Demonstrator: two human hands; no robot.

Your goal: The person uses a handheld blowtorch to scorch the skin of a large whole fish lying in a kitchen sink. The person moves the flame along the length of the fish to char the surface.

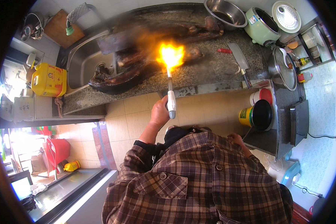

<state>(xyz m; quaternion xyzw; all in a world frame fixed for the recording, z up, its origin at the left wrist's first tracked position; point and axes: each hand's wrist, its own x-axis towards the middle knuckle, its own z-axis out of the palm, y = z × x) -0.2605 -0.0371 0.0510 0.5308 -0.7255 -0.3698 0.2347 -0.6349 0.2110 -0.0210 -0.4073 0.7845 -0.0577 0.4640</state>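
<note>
My left hand grips the white handle of a blowtorch, its metal tube pointing away from me over the counter edge. A large orange-yellow flame bursts from the nozzle and hides part of the dark slabs of meat behind it. One long, curved strip of meat lies nearest me, its left end beside the sink. More browned meat lies farther back, blurred by smoke or glare. Low at my right side, beside the plaid jacket, is my right hand; its fingers are too small to judge.
On the stone counter lie a cleaver and a dark-handled knife. A steel basin, green rice cooker and lidded pot stand right. At left are the sink and a yellow jug.
</note>
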